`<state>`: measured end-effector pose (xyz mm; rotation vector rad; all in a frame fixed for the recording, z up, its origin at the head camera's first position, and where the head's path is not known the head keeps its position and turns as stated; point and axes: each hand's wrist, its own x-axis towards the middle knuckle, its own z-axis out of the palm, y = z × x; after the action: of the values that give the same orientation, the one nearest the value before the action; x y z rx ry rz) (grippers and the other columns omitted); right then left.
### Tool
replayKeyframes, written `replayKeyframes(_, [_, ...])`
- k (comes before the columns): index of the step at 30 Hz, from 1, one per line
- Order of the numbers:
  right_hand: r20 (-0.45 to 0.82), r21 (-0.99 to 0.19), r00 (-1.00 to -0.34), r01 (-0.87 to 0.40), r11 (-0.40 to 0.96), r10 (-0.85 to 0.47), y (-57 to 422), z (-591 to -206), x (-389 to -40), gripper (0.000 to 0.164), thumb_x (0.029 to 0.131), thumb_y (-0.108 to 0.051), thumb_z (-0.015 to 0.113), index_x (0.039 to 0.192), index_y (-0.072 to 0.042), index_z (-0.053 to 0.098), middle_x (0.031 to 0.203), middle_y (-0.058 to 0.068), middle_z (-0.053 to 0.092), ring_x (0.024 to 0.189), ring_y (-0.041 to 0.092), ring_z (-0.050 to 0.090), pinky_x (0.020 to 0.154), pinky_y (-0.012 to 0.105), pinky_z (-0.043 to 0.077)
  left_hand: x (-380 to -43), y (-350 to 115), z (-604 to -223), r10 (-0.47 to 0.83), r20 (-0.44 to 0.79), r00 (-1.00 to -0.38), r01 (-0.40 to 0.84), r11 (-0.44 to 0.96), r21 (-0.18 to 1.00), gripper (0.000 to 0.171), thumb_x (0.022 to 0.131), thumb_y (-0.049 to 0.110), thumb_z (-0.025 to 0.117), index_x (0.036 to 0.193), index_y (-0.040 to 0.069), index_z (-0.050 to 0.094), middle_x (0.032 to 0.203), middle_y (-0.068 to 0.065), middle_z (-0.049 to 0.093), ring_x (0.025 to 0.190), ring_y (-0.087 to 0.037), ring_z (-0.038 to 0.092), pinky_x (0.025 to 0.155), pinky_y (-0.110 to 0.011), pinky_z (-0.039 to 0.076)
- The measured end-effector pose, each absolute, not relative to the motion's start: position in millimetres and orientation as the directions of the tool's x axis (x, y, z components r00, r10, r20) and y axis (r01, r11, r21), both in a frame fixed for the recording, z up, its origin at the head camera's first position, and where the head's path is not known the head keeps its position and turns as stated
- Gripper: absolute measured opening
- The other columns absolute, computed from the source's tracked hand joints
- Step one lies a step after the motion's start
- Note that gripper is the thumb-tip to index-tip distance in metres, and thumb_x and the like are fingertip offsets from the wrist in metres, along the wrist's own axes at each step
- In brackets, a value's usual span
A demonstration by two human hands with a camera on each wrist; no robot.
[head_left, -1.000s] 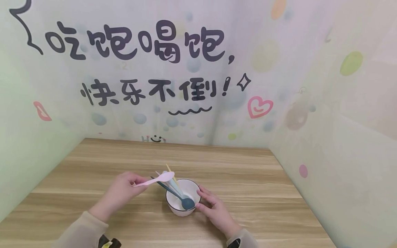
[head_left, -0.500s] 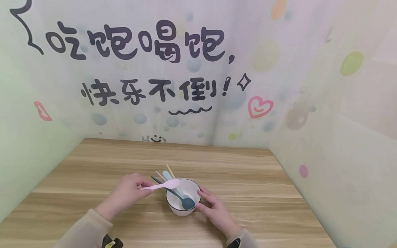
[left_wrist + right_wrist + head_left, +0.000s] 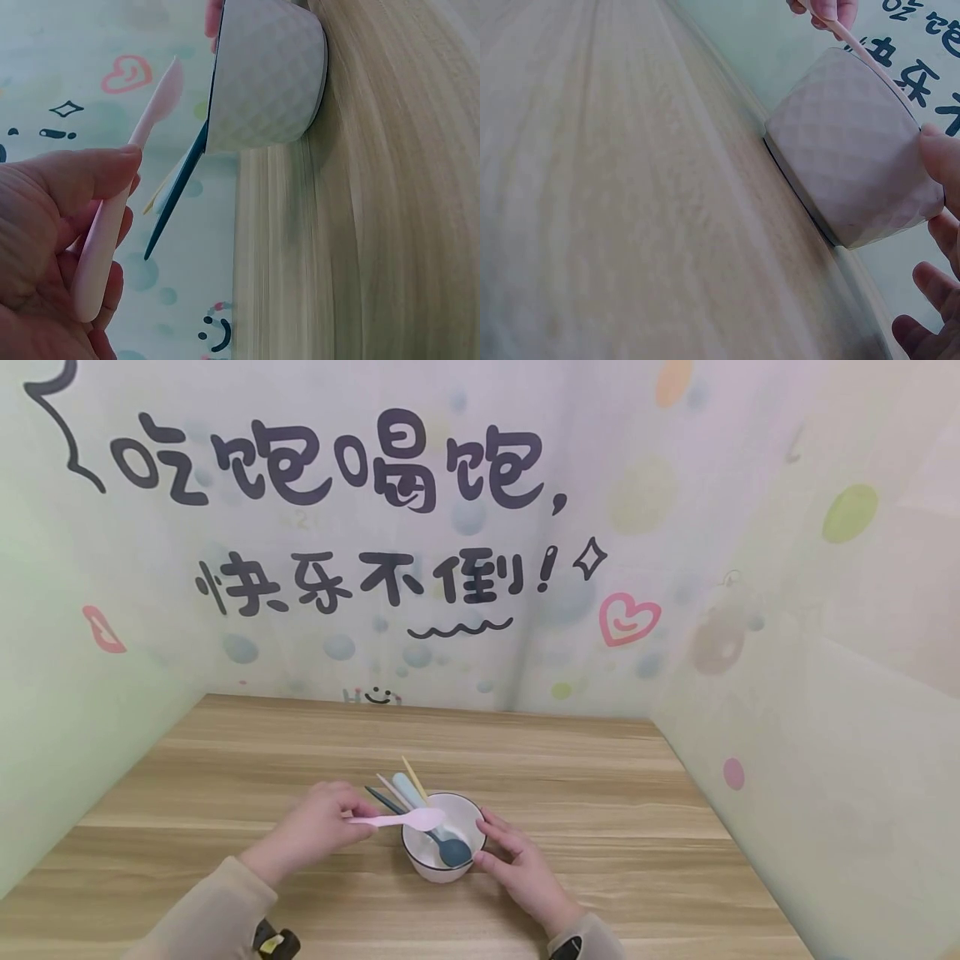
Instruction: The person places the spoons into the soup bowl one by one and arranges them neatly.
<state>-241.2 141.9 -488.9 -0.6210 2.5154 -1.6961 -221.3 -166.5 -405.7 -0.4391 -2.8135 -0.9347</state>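
Note:
My left hand (image 3: 318,827) pinches the handle of a pink spoon (image 3: 425,819). Its bowl end hovers over the left part of a white bowl (image 3: 437,873) with a dark rim. The left wrist view shows thumb and fingers around the pink spoon's handle (image 3: 105,240). At the bowl's right side, my right hand (image 3: 528,881) holds it, thumb near the rim and fingers on the far side. Inside the bowl leans a dark blue spoon (image 3: 454,852), partly behind the pink one. A light blue handle (image 3: 401,783), a yellow handle (image 3: 411,774) and a thin pale handle stick out at the back left.
The bowl stands on a wood-grain table (image 3: 637,827). Behind it rises a wall (image 3: 525,668) with large dark characters and a pink heart. Pale side walls bound the table on the left and right.
My left hand has moved right and slightly down, carrying the pink spoon from the utensil handles to over the bowl. The right hand and the bowl have stayed in place.

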Motion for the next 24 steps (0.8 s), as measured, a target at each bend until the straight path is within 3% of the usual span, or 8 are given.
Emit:
replayKeyframes(9, [0.171, -0.897, -0.920, -0.293, 0.331, -0.351, 137.2, -462.0, -227.5, 0.047, 0.086, -0.012, 0.071, 0.129, 0.002, 0.057, 0.146, 0.013, 0.044, 0.137, 0.033, 0.034, 0.111, 0.044, 0.025, -226.1, -164.4, -407.7, 0.278, 0.232, -0.932, 0.360, 0.779, 0.514, 0.012, 0.074, 0.027, 0.082, 0.080, 0.032, 0.072, 0.081, 0.022, 0.059, 0.087, -0.014, 0.050, 0.078, -0.043, 0.034])
replayKeyframes(17, [0.197, -0.899, -0.918, -0.309, 0.309, -0.345, 142.6, -491.1, -242.3, 0.048, 0.086, -0.019, 0.072, 0.131, -0.010, 0.059, 0.147, 0.001, 0.044, 0.139, 0.026, 0.033, 0.112, 0.043, 0.023, -231.4, -161.0, -406.2, 0.356, 0.237, -0.904, 0.426, 0.789, 0.443, 0.011, 0.075, 0.026, 0.080, 0.080, 0.031, 0.072, 0.077, 0.023, 0.053, 0.085, -0.012, 0.047, 0.075, -0.041, 0.031])
replayKeyframes(24, [0.195, -0.898, -0.915, -0.312, 0.311, -0.354, 143.3, -492.0, -242.7, 0.049, 0.086, -0.022, 0.072, 0.132, -0.011, 0.059, 0.148, 0.001, 0.043, 0.139, 0.025, 0.033, 0.112, 0.039, 0.024, -236.6, -156.0, -406.8, 0.399, 0.266, -0.878, 0.474, 0.802, 0.364, 0.012, 0.073, 0.024, 0.082, 0.078, 0.031, 0.072, 0.075, 0.021, 0.049, 0.082, -0.012, 0.044, 0.071, -0.038, 0.027])
